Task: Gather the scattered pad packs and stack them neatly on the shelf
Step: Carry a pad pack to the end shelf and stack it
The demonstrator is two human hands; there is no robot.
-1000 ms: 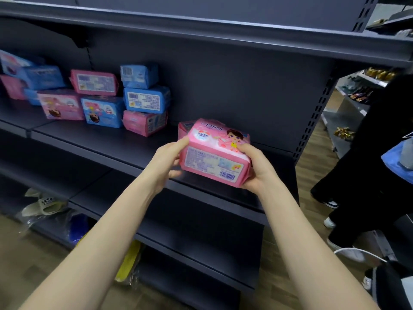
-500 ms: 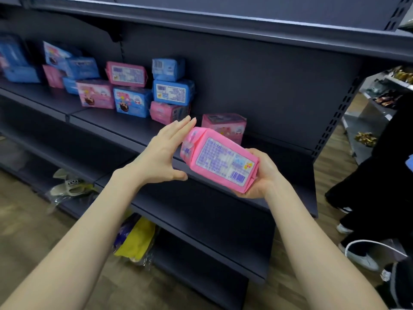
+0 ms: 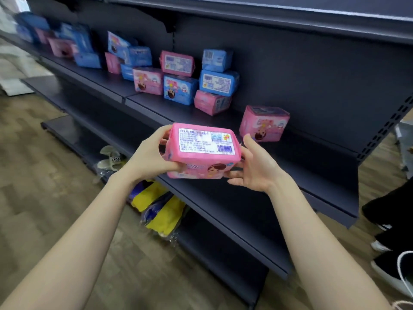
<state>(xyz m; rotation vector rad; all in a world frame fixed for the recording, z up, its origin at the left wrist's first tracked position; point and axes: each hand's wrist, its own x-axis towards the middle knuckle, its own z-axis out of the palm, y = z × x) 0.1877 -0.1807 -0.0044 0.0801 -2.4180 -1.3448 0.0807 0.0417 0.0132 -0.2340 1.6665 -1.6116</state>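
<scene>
A pink plastic-wrapped pad pack with a white printed label and barcode (image 3: 202, 151) is being held in the air in front of the dark grey metal shelf (image 3: 297, 166), hanging just off the board's front edge, nearer the camera than the lone pink pad pack with a cartoon face (image 3: 263, 124) and to its left. The left hand (image 3: 149, 157) is gripping the held pack's left end, its fingers curling round the far side. The right hand (image 3: 254, 166) is holding the other end, its fingers curling under the lower right corner and its thumb standing up just beside the right edge. The label face is pointing upward and the pack is lying roughly level. The lone pink pack is standing upright on the board, back from the front lip, with bare board showing to its right as far as the perforated upright and bare board lying open in front of it. To its left, a gap of bare board is separating it from a three-high stack: a small blue pad pack (image 3: 216, 60) is sitting on a wider blue pad pack (image 3: 218, 82), which is resting on a tilted pink pad pack (image 3: 211, 101). Further left of the lone pack, more pink and blue packs are crowding along the board. Below it, a lower dark shelf board (image 3: 223, 220) is jutting out over the wooden floor (image 3: 44, 175).
</scene>
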